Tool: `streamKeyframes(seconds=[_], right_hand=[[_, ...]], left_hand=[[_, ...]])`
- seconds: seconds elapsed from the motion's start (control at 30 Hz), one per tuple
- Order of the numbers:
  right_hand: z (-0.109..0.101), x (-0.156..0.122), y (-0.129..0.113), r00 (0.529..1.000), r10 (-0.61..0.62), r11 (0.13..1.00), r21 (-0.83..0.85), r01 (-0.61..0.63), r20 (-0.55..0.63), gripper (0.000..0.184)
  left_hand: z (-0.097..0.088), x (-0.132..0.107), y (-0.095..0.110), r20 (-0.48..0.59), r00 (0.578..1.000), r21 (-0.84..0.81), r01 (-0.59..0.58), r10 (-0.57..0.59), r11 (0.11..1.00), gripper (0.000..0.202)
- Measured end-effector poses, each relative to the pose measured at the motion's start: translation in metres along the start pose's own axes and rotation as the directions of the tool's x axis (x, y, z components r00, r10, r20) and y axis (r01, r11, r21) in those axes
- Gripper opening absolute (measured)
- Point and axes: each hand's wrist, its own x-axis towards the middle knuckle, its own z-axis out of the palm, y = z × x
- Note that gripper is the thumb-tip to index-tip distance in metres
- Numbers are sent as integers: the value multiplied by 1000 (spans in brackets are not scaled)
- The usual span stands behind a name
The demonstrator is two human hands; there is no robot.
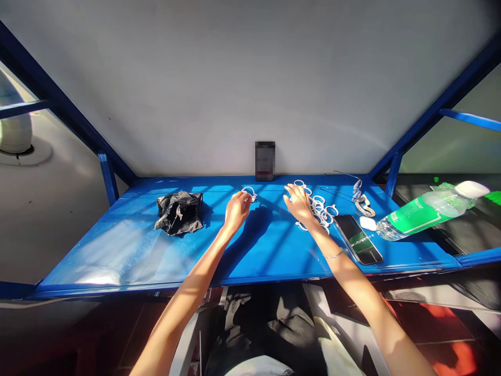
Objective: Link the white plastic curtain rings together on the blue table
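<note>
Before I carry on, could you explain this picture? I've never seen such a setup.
There's no machine here: a head-worn camera looks forward and down at the wearer's bare hands. The left hand appears to hold a thin white ring. The right hand is spread at a loose pile of similar white rings. On the blue table are also a crumpled black bag, a dark-screened phone, a small white rounded case and a clear, green-labelled bottle.

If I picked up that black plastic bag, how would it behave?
The black plastic bag would probably feel floppy, since its sides are creased and crumpled. Its thin-looking walls suggest little weight, though the dark inside could hide contents. Its glossy surface hints it might slide if pushed.
</note>
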Motion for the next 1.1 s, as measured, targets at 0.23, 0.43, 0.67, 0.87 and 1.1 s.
streamKeyframes(seconds=[0.23,0.43,0.67,0.87,1.1], right_hand=[[5,21,46,999,29,964,-264,-40,-46,47],[4,25,41,999,26,963,-268,-33,-28,34],[0,18,39,1000,14,971,-237,-13,0,27],[-5,19,20,978,-199,965,-163,207,67,26],[-3,-2,-27,849,-522,847,-61,527,84,22]], left_hand=[[-7,7,-10,1,998,432,51,-57,901,34],[-2,11,-18,75,994,494,38,-85,869,35],[1,9,-18,91,991,501,41,-99,864,28],[-2,7,-15,29,998,418,33,-49,908,28],[6,1,-5,43,997,-132,-62,69,989,36]])
